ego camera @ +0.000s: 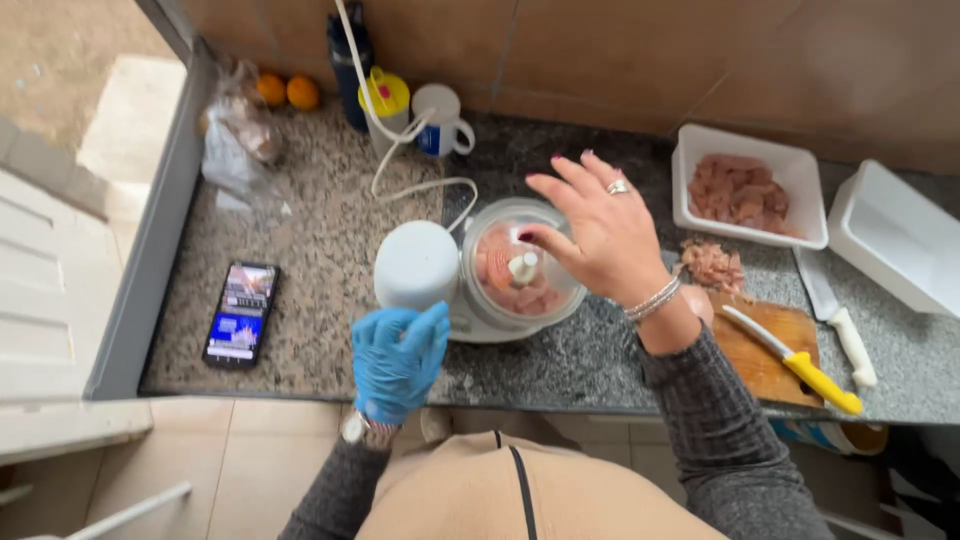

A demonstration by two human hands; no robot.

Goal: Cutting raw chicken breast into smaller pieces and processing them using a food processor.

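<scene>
Food-chopper bowl [520, 270], clear and filled with pink meat pieces, is seen on the granite counter [330, 240] just beside the white motor unit [415, 265]. It is hovered over by the bare right hand [600, 235], fingers spread and nothing gripped. The motor unit is neared by the blue-gloved left hand [398, 360], held loosely open and empty.
</scene>
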